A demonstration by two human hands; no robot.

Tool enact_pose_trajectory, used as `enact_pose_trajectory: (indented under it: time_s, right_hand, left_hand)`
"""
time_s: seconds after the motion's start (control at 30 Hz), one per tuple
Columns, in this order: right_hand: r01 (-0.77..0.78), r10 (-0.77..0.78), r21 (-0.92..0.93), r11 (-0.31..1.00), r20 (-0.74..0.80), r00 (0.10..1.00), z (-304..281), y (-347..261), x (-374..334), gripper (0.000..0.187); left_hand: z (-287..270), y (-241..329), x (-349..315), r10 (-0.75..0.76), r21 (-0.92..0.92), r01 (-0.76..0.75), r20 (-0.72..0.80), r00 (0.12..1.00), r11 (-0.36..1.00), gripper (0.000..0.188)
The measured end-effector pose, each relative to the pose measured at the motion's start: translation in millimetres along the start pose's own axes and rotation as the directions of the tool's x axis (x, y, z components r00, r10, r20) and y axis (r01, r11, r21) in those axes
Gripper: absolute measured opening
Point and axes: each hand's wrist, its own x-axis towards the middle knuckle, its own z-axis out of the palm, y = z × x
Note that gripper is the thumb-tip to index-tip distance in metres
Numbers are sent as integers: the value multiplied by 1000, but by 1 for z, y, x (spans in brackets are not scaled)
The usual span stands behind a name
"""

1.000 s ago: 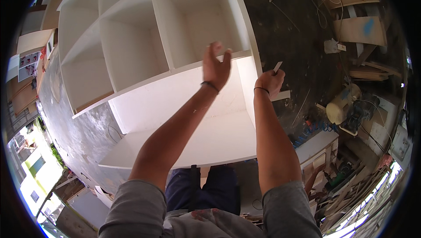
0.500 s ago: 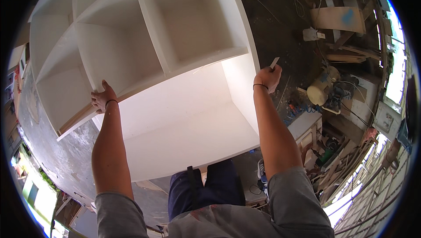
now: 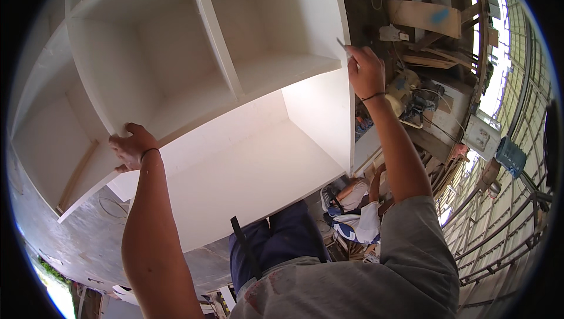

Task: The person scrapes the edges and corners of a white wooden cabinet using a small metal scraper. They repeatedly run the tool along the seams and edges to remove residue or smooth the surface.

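Observation:
A large white shelving cabinet with several square compartments fills the left and middle of the view. My left hand grips the front edge of one of its shelf boards, thumb up and fingers over the edge. Beside the cabinet's right side panel is my right hand, closed on a small flat blade-like tool. The tool's tip points up and left near the panel's front edge; the rest is hidden in my fingers. Below the shelf board is a wide, brightly lit open section, directly in front of my legs.
A tan compressor-like tank with cables stands to the right. Wooden boards and a white box lie beyond it. A white and blue item is on the floor by my legs. Grey floor shows at left.
My right hand has moved up and in to the cabinet's right panel edge with the tool. The left hand stays on the shelf edge. The view has shifted, bringing the cabinet closer.

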Motion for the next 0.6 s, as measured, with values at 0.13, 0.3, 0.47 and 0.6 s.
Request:
enact_pose_trajectory:
  time_s: [0.13, 0.3, 0.47, 0.6]
  right_hand:
    - [191, 12, -380, 905, 471, 882, -6, -6, 31, 18]
    - [272, 77, -534, 800, 541, 837, 1, -22, 35, 16]
    - [284, 49, -541, 792, 520, 853, 9, -26, 28, 14]
    - [226, 49, -541, 810, 446, 894, 12, -20, 22, 14]
  left_hand:
    - [1, 2, -8, 3, -48, -2, 12, 1000, 999, 55]
    - [-7, 5, -5, -7, -70, 8, 6, 1000, 998, 59]
    - [-7, 2, -4, 24, -16, -24, 21, 999, 1000, 63]
    - [-6, 5, -5, 20, -3, -20, 33, 999, 1000, 64]
